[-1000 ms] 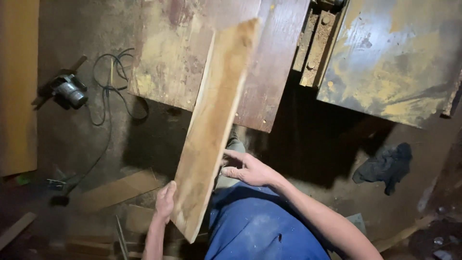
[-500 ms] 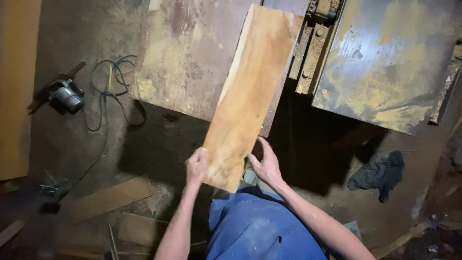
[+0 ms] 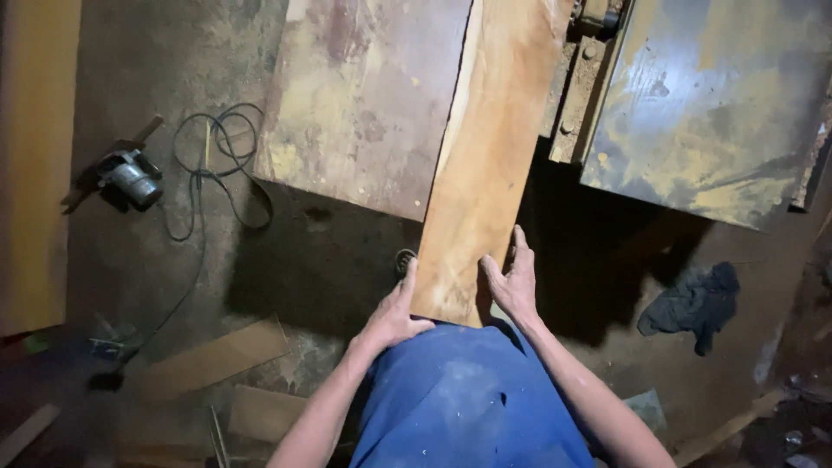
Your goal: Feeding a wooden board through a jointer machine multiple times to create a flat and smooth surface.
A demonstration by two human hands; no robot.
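Wooden plank (image 3: 485,165): long, pale orange-brown board with one rough, lighter edge along its left side. It lies flat along the stained metal desk (image 3: 364,95), its far end running out of view at the top, its near end overhanging the desk edge toward the person's waist.

Left hand (image 3: 394,314): set against the plank's near left edge and corner, thumb on the top face, fingers wrapped around the side; clamped on the board.

Right hand (image 3: 513,282): laid along the plank's near right edge, fingers stretched forward against the side, thumb on top; pressed to the board. The two hands stand apart, the plank's width between them.

Blue garment (image 3: 468,399): covers the person's body directly below the plank's near end.

Second metal slab (image 3: 719,104): grey, yellow-blotched, tilted, right of the plank, parted from it by a rusty bracket (image 3: 582,95).

Power tool (image 3: 130,178): grey and black, lying on the dusty floor well left of the desk, with a black cable (image 3: 212,165) looped just beside it.

Dark rag (image 3: 693,303): crumpled on the floor, right of the person.

Scrap boards (image 3: 212,360): flat offcuts on the floor, lower left.

Tall yellow panel (image 3: 35,156): along the left border.
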